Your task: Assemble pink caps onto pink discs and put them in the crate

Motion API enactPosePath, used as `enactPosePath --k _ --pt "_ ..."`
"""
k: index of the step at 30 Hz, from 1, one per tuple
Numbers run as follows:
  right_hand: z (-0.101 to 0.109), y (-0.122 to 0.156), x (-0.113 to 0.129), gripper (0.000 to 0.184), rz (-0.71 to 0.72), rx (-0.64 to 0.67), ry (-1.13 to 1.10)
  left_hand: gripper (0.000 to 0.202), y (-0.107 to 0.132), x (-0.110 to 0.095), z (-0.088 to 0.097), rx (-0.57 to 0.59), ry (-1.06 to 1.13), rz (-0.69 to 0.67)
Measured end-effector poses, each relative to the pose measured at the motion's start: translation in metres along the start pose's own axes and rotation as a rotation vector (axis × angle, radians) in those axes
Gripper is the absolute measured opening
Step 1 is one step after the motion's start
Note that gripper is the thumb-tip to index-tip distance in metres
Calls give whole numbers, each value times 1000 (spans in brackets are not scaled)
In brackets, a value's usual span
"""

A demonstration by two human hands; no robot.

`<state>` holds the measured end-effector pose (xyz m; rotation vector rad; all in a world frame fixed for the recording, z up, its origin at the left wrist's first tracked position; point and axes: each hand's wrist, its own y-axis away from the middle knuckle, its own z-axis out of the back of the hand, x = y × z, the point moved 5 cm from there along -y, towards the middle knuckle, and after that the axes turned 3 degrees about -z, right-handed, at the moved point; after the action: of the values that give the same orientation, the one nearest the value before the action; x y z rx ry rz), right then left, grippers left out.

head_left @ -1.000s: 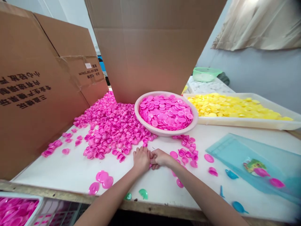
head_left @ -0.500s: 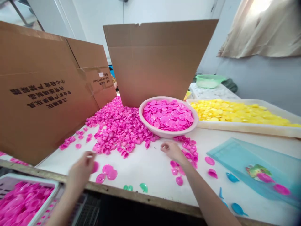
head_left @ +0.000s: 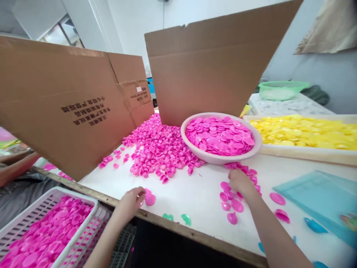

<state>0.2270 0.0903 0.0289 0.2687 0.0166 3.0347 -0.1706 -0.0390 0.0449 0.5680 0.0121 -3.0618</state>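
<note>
Hands well apart, palms down over pink caps.

pink moulded pieces: glossy plastic; box flap: matt corrugated cardboard; tabletop: smooth, pale

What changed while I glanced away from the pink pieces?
The left hand moved apart from the right hand and out left to the table edge, at a pink disc. The right hand went forward onto the scattered pink pieces. The white bowl of pink discs and the yellow-filled tray stayed put.
</note>
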Motion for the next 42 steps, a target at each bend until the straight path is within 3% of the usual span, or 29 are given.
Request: enactPosePath --k 2,5,8,10,15,18,21,25,31,35,38,42 --pt "0 2 2 22 1 5 -8 21 -10 -22 -22 37 -119 -12" --pt "4 3 4 32 -9 -17 -75 23 -17 -28 -42 50 -268 47" --pt "10 3 9 45 44 -79 -197 19 -19 -26 -49 55 -253 16" --pt "8 6 21 43 116 -50 -354 18 -18 -24 -47 23 -207 -12" --pt "-23 40 89 25 406 213 -714 16 -12 -20 -40 -74 -78 -41" --pt "-48 69 128 22 519 245 -820 15 -12 -23 -37 -107 45 -45" --pt "-68 83 147 20 544 271 -1001 14 -15 -33 -34 -138 186 -64" --pt "-74 79 147 17 543 244 -1157 19 -22 -50 -36 -175 463 -77" --pt "-58 72 134 19 565 107 -1005 28 -39 -72 -62 -136 923 -54" --pt "-39 70 128 20 572 36 -956 31 -47 -84 -80 -103 1093 11" --pt "-36 63 129 22 530 101 -996 32 -53 -93 -86 -122 1115 29" --pt "-57 53 132 24 355 315 -1164 31 -65 -100 -90 -178 1048 49"
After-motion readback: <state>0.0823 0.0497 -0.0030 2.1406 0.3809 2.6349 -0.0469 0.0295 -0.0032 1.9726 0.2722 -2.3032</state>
